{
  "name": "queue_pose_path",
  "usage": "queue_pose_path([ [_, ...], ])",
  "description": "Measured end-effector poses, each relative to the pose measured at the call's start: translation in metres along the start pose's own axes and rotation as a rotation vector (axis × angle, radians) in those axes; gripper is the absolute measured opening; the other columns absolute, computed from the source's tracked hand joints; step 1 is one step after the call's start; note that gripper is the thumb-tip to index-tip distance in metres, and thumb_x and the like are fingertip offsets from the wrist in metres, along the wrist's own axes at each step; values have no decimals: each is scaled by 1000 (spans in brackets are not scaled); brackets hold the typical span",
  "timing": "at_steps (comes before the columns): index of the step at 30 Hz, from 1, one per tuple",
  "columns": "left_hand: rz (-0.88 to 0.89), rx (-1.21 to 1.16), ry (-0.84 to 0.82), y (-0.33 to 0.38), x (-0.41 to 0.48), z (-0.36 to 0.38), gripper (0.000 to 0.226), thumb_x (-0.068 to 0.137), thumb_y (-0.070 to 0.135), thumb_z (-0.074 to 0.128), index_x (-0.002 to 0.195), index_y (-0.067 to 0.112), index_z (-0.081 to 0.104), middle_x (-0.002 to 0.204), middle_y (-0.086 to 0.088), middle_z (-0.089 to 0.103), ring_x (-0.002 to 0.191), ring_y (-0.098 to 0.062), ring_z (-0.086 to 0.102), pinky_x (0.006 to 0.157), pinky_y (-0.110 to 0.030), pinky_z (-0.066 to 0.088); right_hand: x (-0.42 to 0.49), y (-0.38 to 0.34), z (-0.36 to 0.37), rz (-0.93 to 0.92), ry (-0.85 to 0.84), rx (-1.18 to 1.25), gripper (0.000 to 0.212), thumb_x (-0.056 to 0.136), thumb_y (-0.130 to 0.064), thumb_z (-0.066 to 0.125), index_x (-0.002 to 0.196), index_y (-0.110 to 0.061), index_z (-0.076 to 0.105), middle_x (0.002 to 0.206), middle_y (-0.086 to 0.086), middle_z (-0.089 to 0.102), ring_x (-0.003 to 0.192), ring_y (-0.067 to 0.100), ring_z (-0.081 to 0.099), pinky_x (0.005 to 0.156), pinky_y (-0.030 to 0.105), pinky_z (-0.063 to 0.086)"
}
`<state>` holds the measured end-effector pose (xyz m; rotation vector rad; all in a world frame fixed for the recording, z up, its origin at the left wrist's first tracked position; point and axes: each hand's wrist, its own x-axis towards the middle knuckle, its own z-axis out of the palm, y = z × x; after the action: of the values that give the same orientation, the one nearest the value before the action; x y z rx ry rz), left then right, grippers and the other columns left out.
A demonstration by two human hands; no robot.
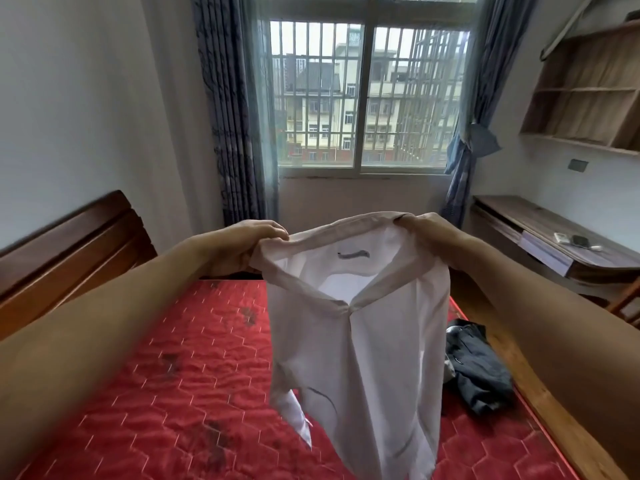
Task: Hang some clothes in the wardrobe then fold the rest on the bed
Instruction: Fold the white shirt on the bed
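Note:
A white collared shirt (363, 341) hangs in the air above the bed, held up by its shoulders. My left hand (242, 244) grips the shirt's left shoulder near the collar. My right hand (433, 233) grips the right shoulder. The collar faces me and a cuffed sleeve dangles at the lower left. The shirt's hem drops out of view at the bottom. A dark crumpled garment (474, 368) lies on the right side of the red quilted mattress (180, 375).
A wooden headboard (69, 251) stands at the left. A barred window with blue curtains (363, 98) is straight ahead. At the right are a wooden desk (554, 237) with small items on it and wall shelves (588, 95) above.

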<state>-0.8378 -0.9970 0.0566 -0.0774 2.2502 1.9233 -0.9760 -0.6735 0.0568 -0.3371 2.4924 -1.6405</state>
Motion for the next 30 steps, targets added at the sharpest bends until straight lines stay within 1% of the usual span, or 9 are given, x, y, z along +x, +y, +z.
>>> queue_pose_path([
  [4, -12, 309, -199, -5, -5, -1, 54, 82, -4, 76, 129, 18, 62, 102, -14, 64, 85, -21, 64, 71, -27, 58, -9, -5, -5, 13, 6, -170, 45, 97, -51, 59, 79, -10, 65, 60, 0, 59, 48, 12, 55, 44, 19, 40],
  [6, 91, 635, -135, -11, 0, -1, 53, 82, 0, 76, 124, 31, 65, 99, -20, 68, 80, -20, 64, 69, -31, 58, -12, -3, -5, 37, -11, -189, 49, 97, -55, 58, 76, -11, 63, 49, -5, 58, 37, 8, 53, 38, 16, 38],
  [8, 226, 839, -19, -19, 8, 1, 40, 85, 6, 71, 111, 35, 70, 86, -18, 70, 68, -16, 65, 64, -32, 55, -14, -1, -3, 56, -48, -183, 55, 94, -60, 59, 87, -6, 71, 62, 3, 70, 48, 13, 65, 43, 23, 50],
  [13, 491, 895, 412, -34, 17, -7, 16, 91, 9, 64, 99, 21, 68, 88, 1, 68, 72, -2, 63, 69, -28, 46, -15, 3, -12, 7, -216, -126, 50, 84, -52, 77, 109, -8, 71, 106, 19, 74, 88, 27, 73, 88, 44, 59],
  [16, 551, 807, 528, -42, 19, -20, 11, 96, 19, 61, 99, 15, 70, 86, -2, 69, 70, -8, 63, 68, -32, 51, -15, 2, -22, 68, -363, -68, 63, 65, -26, 93, 120, -17, 63, 116, 18, 71, 101, 32, 72, 93, 52, 57],
  [20, 531, 623, 613, -54, 23, -30, 24, 98, 33, 56, 88, 12, 62, 84, 1, 58, 81, -23, 60, 75, -48, 56, -19, -1, -30, 91, -497, -77, 71, 55, 4, 76, 121, -18, 64, 110, 20, 71, 97, 39, 70, 88, 55, 57],
  [22, 525, 459, 598, -56, 21, -25, 24, 104, 39, 51, 92, 20, 58, 90, 0, 58, 87, -26, 61, 79, -53, 57, -19, 1, -25, -6, -392, -176, 50, 58, 5, 71, 104, -12, 68, 95, 20, 68, 85, 35, 67, 77, 45, 56],
  [25, 606, 410, 667, -53, 16, -8, 25, 108, 36, 42, 99, 14, 52, 93, -12, 60, 81, -18, 58, 76, -30, 50, -17, 5, -16, -269, -70, -405, 7, 82, 2, 68, 80, -5, 65, 73, 9, 56, 74, 23, 51, 64, 31, 39],
  [30, 589, 446, 757, -41, 8, 6, 30, 102, 51, 45, 104, 22, 48, 84, 14, 54, 74, -3, 52, 73, -36, 46, -15, 14, -10, -405, 249, -550, 11, 93, -11, 58, 83, -9, 62, 83, 11, 66, 82, 31, 58, 66, 37, 36],
])
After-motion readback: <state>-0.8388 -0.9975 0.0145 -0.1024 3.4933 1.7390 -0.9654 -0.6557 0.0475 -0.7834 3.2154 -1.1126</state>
